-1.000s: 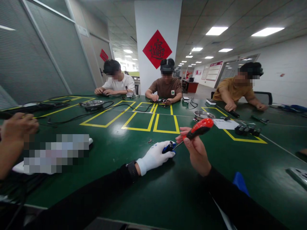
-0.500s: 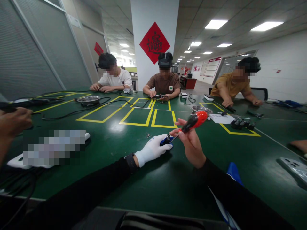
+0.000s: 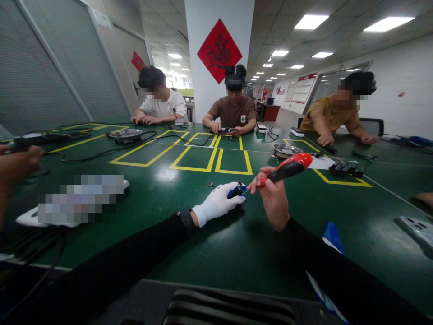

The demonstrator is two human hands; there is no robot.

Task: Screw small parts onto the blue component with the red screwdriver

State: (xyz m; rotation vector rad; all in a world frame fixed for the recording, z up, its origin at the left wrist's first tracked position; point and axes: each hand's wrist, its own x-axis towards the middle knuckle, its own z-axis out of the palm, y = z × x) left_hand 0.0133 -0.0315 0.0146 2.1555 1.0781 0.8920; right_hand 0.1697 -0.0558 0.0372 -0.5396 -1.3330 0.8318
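Note:
My left hand (image 3: pixel 221 201), in a white glove with blue fingertips, is closed around a small black part (image 3: pixel 234 192) with a round metal end pointing up. Its full shape is hidden by the glove. My bare right hand (image 3: pixel 274 198) grips a red and black screwdriver (image 3: pixel 287 168) near the front of its handle. The handle tilts up to the right, and the thin shaft reaches down to the black part; whether the tip touches it cannot be made out. Several tiny metal pieces, perhaps screws (image 3: pixel 211 184), lie on the green table just beyond my left hand.
A blue and white glove (image 3: pixel 333 237) lies by my right forearm, a phone (image 3: pixel 416 231) farther right. Metal bowls (image 3: pixel 125 135) (image 3: pixel 287 150), black parts (image 3: pixel 347 169) and cables stand farther off. A white power strip (image 3: pixel 29 217) is at left. Co-workers sit around the table.
The screwdriver has swung to a lower slant, its handle moving right and slightly down with my right hand turning. My left hand keeps its hold on the black part. The view has tilted slightly.

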